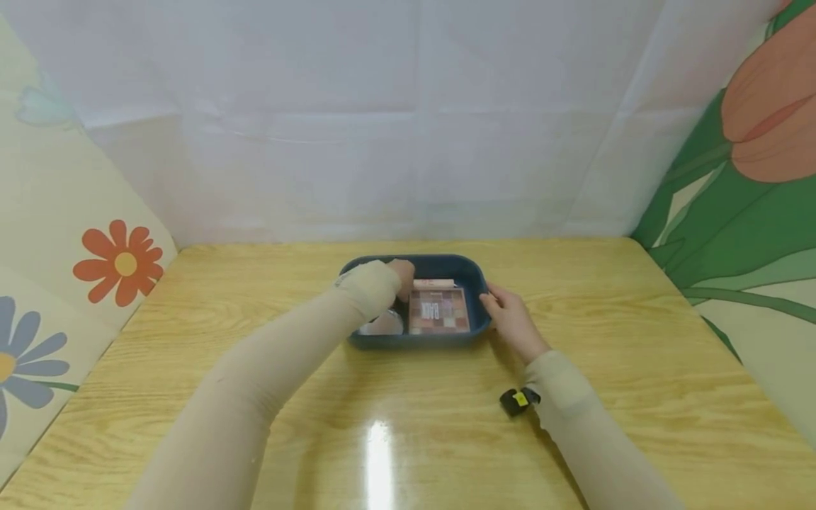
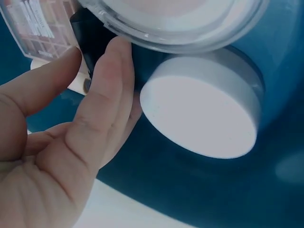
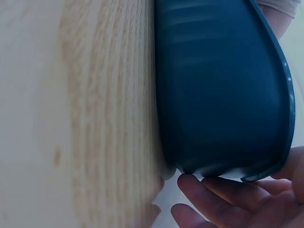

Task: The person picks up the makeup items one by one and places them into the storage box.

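Note:
A dark blue plastic bin (image 1: 417, 341) stands on the table. My left hand (image 1: 403, 278) reaches into it; in the left wrist view its thumb and fingers (image 2: 107, 85) lie on either side of a black block-like item (image 2: 92, 35), seemingly pinching it. Beside those fingers is a white round jar (image 2: 199, 114), with a clear round container (image 2: 190, 23) above it in that view. An eyeshadow palette (image 1: 438, 310) and a pale pink tube (image 1: 433, 283) lie in the bin's right part. My right hand (image 1: 510, 317) grips the bin's right end, thumb at the rim, fingers against the outer wall.
The wooden table (image 1: 574, 283) extends around the bin. A white cloth (image 1: 408, 127) hangs behind it, and flower-patterned panels (image 1: 765, 234) stand at both sides. A black wrist camera (image 1: 515, 401) sticks out from the right sleeve.

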The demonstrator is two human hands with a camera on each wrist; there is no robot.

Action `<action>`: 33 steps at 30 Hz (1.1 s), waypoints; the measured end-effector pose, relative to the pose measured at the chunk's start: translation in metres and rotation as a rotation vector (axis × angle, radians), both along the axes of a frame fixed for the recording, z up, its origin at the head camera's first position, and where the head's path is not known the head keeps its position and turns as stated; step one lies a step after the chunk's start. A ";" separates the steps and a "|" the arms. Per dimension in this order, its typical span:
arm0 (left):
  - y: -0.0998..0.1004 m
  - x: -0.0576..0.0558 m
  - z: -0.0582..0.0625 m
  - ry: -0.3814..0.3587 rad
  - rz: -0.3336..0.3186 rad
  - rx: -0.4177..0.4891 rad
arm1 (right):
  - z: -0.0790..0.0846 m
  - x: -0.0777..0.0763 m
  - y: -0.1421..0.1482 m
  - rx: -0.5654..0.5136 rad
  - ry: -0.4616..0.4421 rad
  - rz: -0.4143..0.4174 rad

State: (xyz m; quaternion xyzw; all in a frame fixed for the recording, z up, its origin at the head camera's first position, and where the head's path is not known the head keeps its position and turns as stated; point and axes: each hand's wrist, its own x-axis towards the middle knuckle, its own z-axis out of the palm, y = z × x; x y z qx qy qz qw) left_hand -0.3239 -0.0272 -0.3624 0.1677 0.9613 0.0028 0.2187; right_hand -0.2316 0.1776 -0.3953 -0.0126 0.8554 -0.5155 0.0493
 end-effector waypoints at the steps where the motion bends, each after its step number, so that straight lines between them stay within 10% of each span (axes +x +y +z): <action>1: 0.000 0.000 0.000 0.016 0.000 -0.001 | 0.000 0.000 0.000 0.001 -0.002 0.000; 13: -0.009 0.008 0.010 0.073 -0.027 0.094 | -0.001 -0.002 0.005 -0.016 -0.012 -0.001; 33: -0.059 0.079 0.035 0.155 -0.024 0.371 | 0.000 -0.003 0.007 0.001 0.027 -0.014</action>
